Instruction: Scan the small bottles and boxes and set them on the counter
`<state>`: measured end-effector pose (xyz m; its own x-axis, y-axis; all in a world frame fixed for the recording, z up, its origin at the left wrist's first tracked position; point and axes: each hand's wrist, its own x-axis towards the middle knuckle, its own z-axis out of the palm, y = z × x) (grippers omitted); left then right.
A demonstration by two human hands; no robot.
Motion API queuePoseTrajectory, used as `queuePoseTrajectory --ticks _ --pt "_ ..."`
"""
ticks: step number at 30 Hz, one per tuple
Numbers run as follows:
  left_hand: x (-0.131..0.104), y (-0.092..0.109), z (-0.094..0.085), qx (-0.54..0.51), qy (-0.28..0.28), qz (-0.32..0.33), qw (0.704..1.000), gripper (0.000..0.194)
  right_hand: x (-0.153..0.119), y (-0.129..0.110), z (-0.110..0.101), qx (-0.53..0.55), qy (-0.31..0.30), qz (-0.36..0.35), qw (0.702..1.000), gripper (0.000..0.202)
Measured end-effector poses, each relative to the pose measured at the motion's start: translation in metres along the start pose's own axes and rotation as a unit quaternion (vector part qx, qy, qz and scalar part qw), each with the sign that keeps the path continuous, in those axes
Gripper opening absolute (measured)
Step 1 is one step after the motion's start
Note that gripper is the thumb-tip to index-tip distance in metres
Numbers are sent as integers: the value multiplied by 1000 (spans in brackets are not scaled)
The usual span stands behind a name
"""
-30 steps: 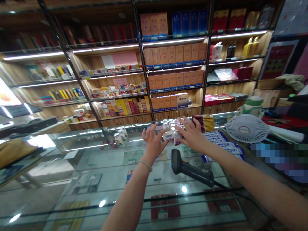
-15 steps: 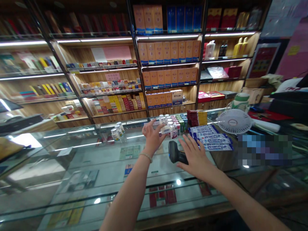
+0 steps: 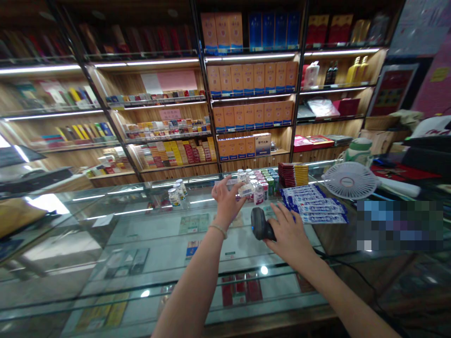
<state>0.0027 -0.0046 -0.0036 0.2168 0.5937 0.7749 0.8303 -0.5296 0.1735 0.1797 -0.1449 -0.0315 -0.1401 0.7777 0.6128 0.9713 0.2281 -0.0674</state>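
Note:
Between the thumb and fingers of my left hand (image 3: 227, 199) is a small pale, see-through container (image 3: 246, 189), tipped on its side; its label is too small to read. More small lidded containers (image 3: 260, 192) stand in rows just behind it, pink and green ones among them. My right hand (image 3: 287, 232) lies over the handle of a black barcode scanner (image 3: 259, 223), fingers curved round it. The scanner's head points left, below the container, and a small blue light shows on it. Part of the handle is hidden under my palm.
Blue-and-white packets (image 3: 313, 204) lie right of the containers, with a stack of red-and-yellow packs (image 3: 292, 173) behind. Several white-lidded containers (image 3: 177, 192) stand left on the glass counter (image 3: 148, 220). A white fan (image 3: 350, 180) and a cable (image 3: 352, 270) are at right.
My right hand has closed in on the scanner's handle, its fingers less spread. My left hand keeps the container in much the same place. The whole view has shifted slightly.

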Motion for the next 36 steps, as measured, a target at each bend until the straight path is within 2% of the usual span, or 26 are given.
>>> queuePoseTrajectory --ticks 5,12,18,21,25,31,33,36 --pt "0 -1 -1 -5 0 -2 1000 44 -5 5 -18 107 30 -10 994 29" --pt "-2 -1 -2 0 6 -10 1000 44 -6 12 -45 209 -50 74 974 43" --pt "-2 -4 0 -8 23 -7 1000 41 -6 8 -48 151 -93 115 977 28" --pt "-2 -5 0 -11 16 -7 1000 43 -6 7 -48 122 -89 120 981 25" --pt "-1 -4 0 -2 8 -23 1000 45 -2 9 -50 109 -74 114 985 32" --pt "-1 -3 0 3 14 -22 1000 45 5 11 -50 74 -94 105 987 20" --pt "-1 -3 0 4 13 -21 1000 45 7 12 -45 66 -83 89 990 22" --pt "-1 -4 1 -1 15 -24 1000 45 7 15 -33 43 -17 16 999 30"
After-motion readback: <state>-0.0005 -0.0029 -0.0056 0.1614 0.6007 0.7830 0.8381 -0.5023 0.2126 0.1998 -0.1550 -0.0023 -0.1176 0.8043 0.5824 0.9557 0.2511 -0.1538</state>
